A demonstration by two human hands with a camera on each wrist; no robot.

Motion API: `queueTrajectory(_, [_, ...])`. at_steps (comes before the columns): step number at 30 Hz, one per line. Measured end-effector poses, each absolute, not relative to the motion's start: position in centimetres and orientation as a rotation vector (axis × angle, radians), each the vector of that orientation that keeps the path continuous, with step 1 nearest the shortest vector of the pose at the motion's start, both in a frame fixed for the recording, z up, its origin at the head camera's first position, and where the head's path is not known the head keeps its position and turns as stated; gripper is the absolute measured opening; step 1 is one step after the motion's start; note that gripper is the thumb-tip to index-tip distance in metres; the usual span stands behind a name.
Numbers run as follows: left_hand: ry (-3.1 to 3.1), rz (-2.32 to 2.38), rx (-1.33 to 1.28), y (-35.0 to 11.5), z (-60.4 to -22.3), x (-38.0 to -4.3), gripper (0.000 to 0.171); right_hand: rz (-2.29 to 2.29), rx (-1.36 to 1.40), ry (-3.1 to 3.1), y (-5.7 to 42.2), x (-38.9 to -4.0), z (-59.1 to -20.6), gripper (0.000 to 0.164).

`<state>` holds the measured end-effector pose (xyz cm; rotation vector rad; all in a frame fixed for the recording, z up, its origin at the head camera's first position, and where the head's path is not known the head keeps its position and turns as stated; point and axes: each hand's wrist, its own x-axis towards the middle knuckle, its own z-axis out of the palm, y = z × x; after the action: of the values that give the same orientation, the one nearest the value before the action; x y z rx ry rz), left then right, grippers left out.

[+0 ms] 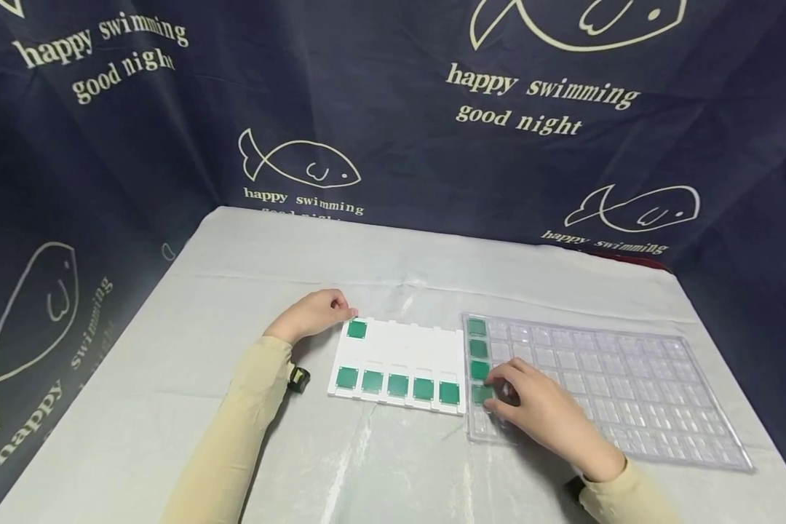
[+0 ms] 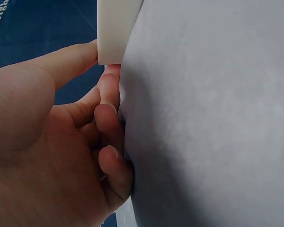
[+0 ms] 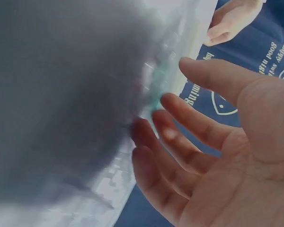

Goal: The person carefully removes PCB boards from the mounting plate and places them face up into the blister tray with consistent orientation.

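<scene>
My left hand (image 1: 319, 311) is at the far left corner of a white tray (image 1: 406, 343). The left wrist view shows its thumb against the side of the white tray (image 2: 114, 33) and the index finger at its end, the other fingers curled. One green square piece (image 1: 356, 330) sits in the tray's far left corner; several more (image 1: 397, 385) line its near row. Over the left column of a clear compartment tray (image 1: 616, 378), my right hand (image 1: 542, 404) has thumb and fingers spread apart around a green square piece (image 1: 482, 395). Nothing shows between its fingers in the right wrist view.
Further green squares (image 1: 477, 349) lie in the clear tray's left column, beyond the right hand. Both trays lie side by side on a pale cloth-covered table (image 1: 236, 269). A dark blue curtain (image 1: 393, 109) with fish prints surrounds the table's back and sides.
</scene>
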<state>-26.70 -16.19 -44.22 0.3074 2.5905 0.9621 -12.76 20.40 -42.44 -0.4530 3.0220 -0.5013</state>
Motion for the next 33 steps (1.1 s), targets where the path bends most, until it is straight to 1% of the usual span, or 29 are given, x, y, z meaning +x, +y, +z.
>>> queueTrajectory(4, [2.586, 0.966, 0.315, -15.9, -44.2, -26.7, 0.026, -0.486, -0.456, 3.006, 19.8, -13.3, -41.4, 0.019])
queueTrajectory(8, [2.587, 0.971, 0.326, -15.8, -44.1, -26.8, 0.025, -0.496, -0.486, 3.008, 18.5, -13.6, -40.6, 0.017])
queueTrajectory(15, [2.597, 0.962, 0.323, -15.7, -44.0, -26.8, 0.025, -0.501, -0.695, 2.998, 15.8, -13.7, -40.5, 0.020])
queueTrajectory(23, [2.604, 0.957, 0.321, -15.9, -44.0, -26.8, 0.026, -0.413, -0.815, 2.982, 13.8, -14.0, -40.8, 0.022])
queueTrajectory(29, [2.603, 0.971, 0.309, -16.2, -43.9, -26.8, 0.027, -0.394, -0.977, 2.932, 11.2, -16.5, -39.5, 0.024])
queueTrajectory(33, [2.593, 0.970, 0.323, -16.4, -44.2, -26.7, 0.027, -0.370, -0.991, 2.889, 8.5, -18.8, -38.8, 0.029])
